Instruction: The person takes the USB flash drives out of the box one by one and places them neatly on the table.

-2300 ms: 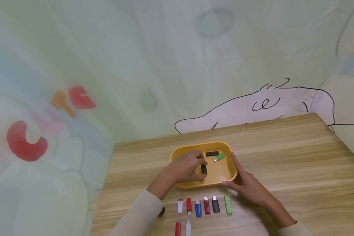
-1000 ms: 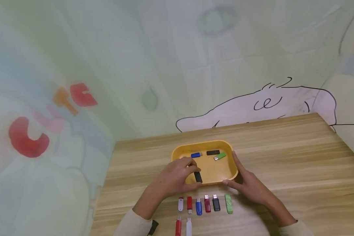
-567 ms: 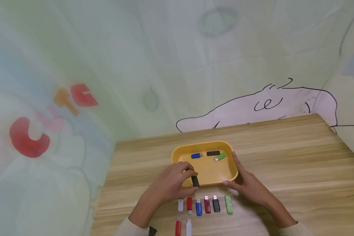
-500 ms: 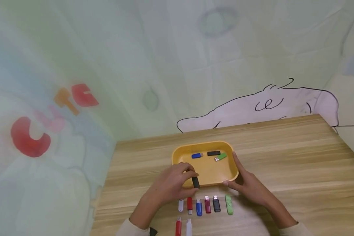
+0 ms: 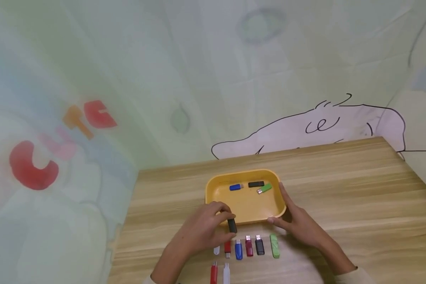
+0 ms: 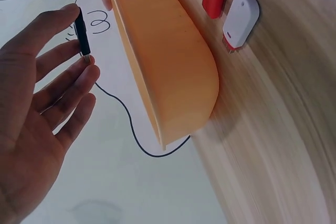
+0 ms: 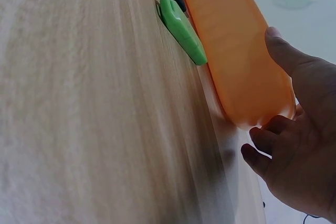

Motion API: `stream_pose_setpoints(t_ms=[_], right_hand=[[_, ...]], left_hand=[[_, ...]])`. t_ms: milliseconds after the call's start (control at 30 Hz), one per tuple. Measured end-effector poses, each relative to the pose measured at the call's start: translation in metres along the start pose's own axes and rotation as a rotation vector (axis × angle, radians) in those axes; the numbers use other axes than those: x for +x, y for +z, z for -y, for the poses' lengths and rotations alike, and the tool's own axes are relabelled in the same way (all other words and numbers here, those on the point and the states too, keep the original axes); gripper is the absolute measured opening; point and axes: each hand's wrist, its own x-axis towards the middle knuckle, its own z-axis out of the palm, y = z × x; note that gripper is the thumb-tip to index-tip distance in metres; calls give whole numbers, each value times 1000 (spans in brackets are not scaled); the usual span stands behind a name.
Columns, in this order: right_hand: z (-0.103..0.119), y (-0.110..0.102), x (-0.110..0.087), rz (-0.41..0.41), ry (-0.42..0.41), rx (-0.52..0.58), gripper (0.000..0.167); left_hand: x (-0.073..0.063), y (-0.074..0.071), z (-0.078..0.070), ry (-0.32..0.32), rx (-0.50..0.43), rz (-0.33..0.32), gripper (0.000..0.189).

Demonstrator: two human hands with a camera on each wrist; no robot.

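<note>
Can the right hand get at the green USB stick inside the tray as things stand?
Probably yes: the green USB stick lies uncovered inside the tray, towards the right hand. But that hand is holding the tray's near right corner, so it would likely have to let go first.

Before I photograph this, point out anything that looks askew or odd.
The bright red USB stick in the row nearest the yellow tray looks reversed: unlike the adjacent blue USB stick, its plug faces away from the tray.

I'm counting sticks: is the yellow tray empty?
Not empty: the head view shows a blue stick, a black stick and a green stick lying in the tray.
</note>
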Motion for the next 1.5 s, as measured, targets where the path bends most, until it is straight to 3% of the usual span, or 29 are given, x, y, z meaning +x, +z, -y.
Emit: stream_pose_setpoints(t_ms=[467, 1033, 1233, 1500], right_hand=[[4, -1, -1, -9, -15, -13, 114], [1, 0, 0, -3, -8, -10, 116], [0, 0, 0, -2, -7, -9, 115], [3, -1, 0, 0, 2, -9, 114]], left_hand=[[-17, 1, -5, -11, -4, -10, 42], [-31, 9, -14, -21, -53, 37, 40], [-37, 16, -15, -1, -102, 6, 38], [-42, 23, -18, 31, -134, 17, 38]])
